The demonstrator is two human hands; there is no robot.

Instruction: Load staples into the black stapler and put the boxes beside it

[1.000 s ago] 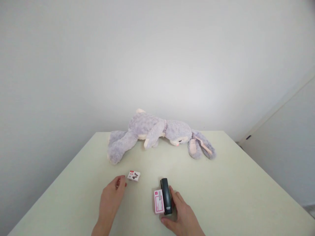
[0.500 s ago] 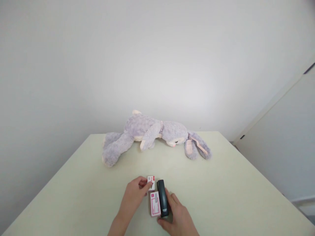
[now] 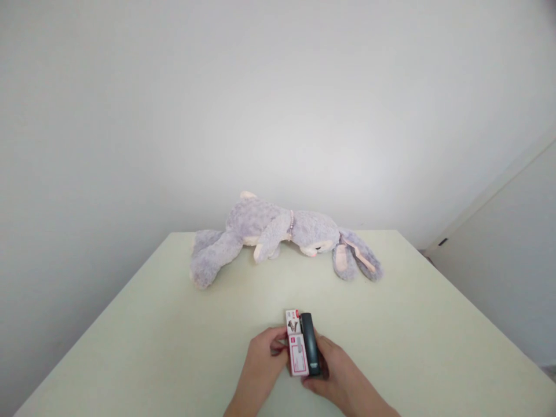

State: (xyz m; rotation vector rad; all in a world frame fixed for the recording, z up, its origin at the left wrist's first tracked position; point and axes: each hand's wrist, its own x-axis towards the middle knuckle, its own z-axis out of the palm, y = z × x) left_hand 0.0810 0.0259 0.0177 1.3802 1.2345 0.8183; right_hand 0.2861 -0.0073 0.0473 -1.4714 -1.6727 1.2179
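Left hand [image 3: 264,360]: low in the middle of the view, fingers curled lightly against the left edge of the boxes; whether it pinches them or only presses cannot be told.
Small box [image 3: 292,321]: white and pink, on the table just beyond the long box, touching or nearly touching it, beside the stapler's far end.
Long pink box [image 3: 299,354]: flat on the table, lengthwise, pressed side by side against the stapler.
Stapler [image 3: 310,344]: dark, lying flat, its long side against the boxes.
Right hand [image 3: 336,376]: cupped around the stapler's right side and near end, fingers half closed on it, resting rather than lifting.
Doing it well: judged from this, both hands should push inward evenly, keep everything flat, and square the ends so nothing tips.
Table [image 3: 152,336]: pale green, the group sits near its front edge.
Plush rabbit [image 3: 278,234]: grey, lying on its side at the far edge, well apart from the hands.
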